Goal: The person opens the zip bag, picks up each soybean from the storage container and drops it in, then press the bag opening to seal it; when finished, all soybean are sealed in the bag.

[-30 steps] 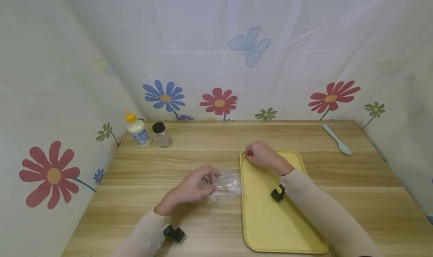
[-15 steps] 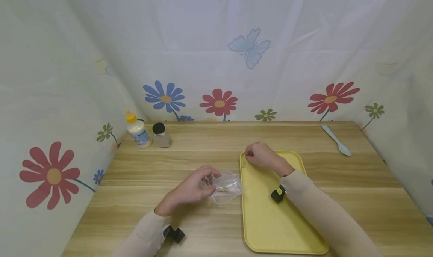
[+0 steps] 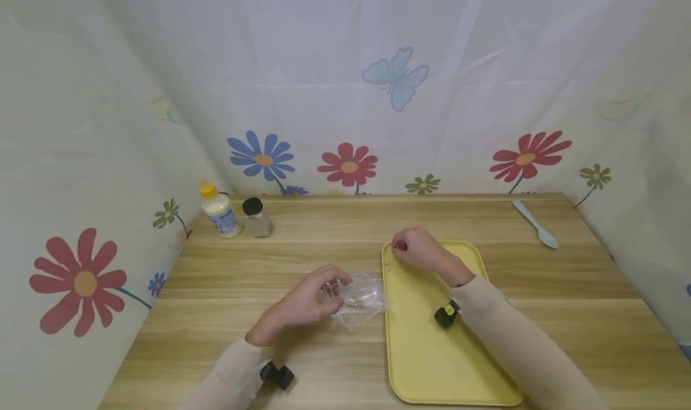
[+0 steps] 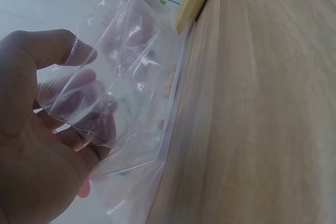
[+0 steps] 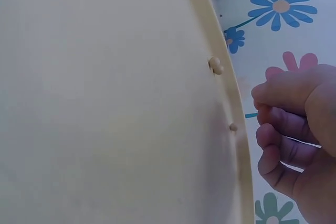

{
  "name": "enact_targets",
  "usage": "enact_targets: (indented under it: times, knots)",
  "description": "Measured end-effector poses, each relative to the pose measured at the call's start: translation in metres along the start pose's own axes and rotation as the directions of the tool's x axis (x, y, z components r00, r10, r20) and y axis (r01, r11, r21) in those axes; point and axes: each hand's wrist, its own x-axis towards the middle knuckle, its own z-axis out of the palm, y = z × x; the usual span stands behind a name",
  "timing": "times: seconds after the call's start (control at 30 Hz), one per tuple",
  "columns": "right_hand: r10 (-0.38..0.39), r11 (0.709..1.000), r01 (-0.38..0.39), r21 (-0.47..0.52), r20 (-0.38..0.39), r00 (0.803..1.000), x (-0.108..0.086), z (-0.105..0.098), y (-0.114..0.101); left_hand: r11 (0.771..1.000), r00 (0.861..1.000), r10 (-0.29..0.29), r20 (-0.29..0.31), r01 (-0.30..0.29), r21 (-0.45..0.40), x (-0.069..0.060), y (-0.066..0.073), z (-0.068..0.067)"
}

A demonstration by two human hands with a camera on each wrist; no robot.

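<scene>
In the head view my left hand holds the open end of a clear plastic bag lying left of the tray. The left wrist view shows thumb and fingers curled at the film of the bag. Small beige round pieces lie inside it. My right hand is over the far left corner of the yellow tray, its fingers curled. In the right wrist view, nothing shows between those fingers. Small beige pieces sit along the tray's rim, with a single piece nearer the hand.
A bottle with a yellow cap and a black-lidded jar stand at the table's back left. A pale blue spoon lies at the back right. A flower-printed curtain hangs behind the wooden table.
Beneath the right hand's fingertips, small beige pieces have come into clearer view in the tray's corner. The right hand has barely shifted. Left hand and bag stay in place.
</scene>
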Motion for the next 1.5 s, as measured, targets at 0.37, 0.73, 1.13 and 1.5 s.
enact_targets:
  times: [0.37,0.73,1.13,1.5]
  knots:
    - [-0.031,0.996,0.038,0.081,-0.075,0.997,-0.007,-0.004,-0.013,1.000,1.000,-0.005,0.007,0.005,-0.001,0.000,0.001,0.000]
    - [-0.125,0.967,0.151,0.205,-0.135,0.983,-0.018,-0.010,-0.035,1.000,1.000,0.017,0.005,-0.017,0.004,0.001,0.001,0.000]
    - [-0.209,0.934,0.246,0.261,-0.162,0.964,-0.029,-0.011,-0.061,1.000,1.000,0.027,-0.002,-0.027,0.012,0.002,0.000,-0.001]
    - [-0.307,0.899,0.347,0.268,-0.181,0.934,-0.036,-0.006,-0.077,1.000,1.000,0.019,-0.010,-0.019,0.005,0.001,0.002,0.000]
